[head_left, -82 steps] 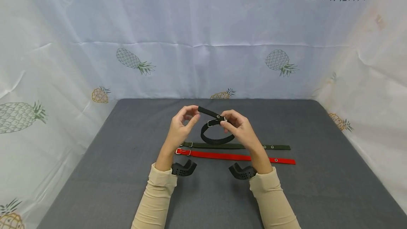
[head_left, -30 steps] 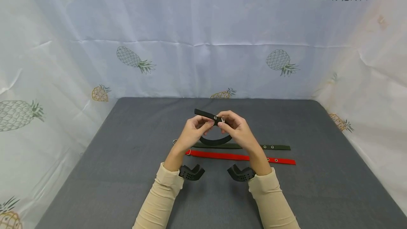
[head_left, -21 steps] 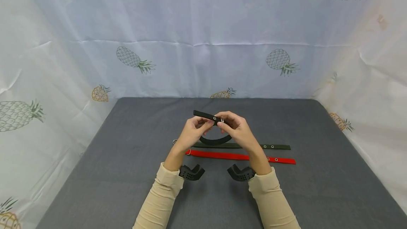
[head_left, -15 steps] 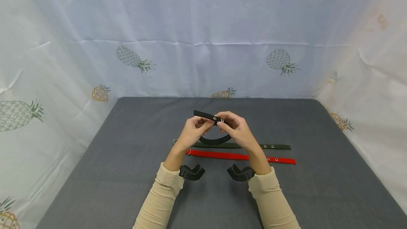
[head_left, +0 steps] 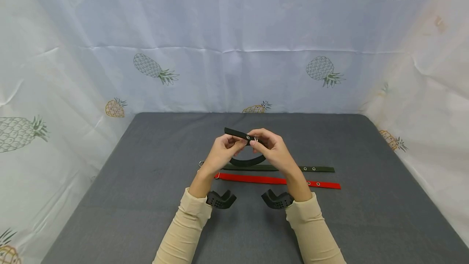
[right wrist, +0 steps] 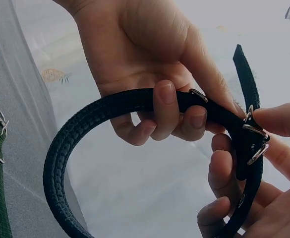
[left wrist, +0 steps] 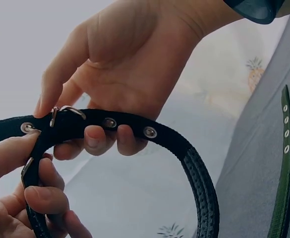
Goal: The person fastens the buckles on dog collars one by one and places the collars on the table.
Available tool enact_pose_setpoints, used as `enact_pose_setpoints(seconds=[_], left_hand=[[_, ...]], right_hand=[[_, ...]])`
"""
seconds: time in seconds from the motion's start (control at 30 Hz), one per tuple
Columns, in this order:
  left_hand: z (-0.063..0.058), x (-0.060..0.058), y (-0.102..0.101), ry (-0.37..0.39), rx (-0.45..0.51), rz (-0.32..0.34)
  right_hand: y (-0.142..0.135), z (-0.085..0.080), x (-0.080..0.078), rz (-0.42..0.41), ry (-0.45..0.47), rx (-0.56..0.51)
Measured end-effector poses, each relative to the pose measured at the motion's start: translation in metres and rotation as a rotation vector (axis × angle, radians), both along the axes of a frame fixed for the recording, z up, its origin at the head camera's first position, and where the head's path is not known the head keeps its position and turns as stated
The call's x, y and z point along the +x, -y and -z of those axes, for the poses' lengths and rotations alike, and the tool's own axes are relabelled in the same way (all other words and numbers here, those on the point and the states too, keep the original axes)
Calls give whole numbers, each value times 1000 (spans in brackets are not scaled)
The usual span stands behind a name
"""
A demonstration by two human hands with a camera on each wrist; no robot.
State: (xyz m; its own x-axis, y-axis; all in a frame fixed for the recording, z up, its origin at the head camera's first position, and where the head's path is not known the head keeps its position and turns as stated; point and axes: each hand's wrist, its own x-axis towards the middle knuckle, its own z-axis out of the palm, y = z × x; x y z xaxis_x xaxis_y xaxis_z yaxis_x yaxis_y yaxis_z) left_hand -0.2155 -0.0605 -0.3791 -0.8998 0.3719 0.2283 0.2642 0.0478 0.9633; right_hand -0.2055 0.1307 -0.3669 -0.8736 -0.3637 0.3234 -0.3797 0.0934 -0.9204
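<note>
A black buckle collar [head_left: 247,163] is bent into a loop above the table, its free end pointing left. My left hand [head_left: 220,152] pinches it left of the metal buckle [left wrist: 54,117]; in the left wrist view its thumb touches the strap by an eyelet [left wrist: 28,128]. With thumb and fingers, my right hand [head_left: 275,146] grips the overlapped strap at the buckle. The tail [right wrist: 245,69] runs through the buckle, and a metal keeper [right wrist: 199,95] sits near my left fingers. Whether the prong is in an eyelet is unclear.
On the grey table [head_left: 154,174], a green collar [head_left: 322,169] and a red collar [head_left: 253,179] lie flat side by side under my hands. Pineapple-printed cloth [head_left: 227,76] hangs behind and at both sides.
Compared with the oldest frame, my left hand has moved right from the tail's tip to the strap beside the buckle. Over the last second both hands stay almost still.
</note>
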Motion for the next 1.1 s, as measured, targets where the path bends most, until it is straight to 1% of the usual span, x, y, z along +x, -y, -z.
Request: enact_pose_setpoints(seconds=[0.2,0.43,0.57,0.8,0.9,1.1], left_hand=[[-1,0,1,-10,15,2],[-1,1,3,-3,56,55],[-1,1,3,6,47,56],[-1,0,3,17,37,54],[-2,1,3,10,30,54],[-2,2,4,-5,34,54]], right_hand=[[2,0,1,-26,-6,-25],[2,-2,1,-8,-13,-38],[2,-3,1,-11,-8,-26],[1,-2,1,-33,-4,-36],[-1,-1,0,-42,-13,-28],[-3,0,-1,-56,1,-8]])
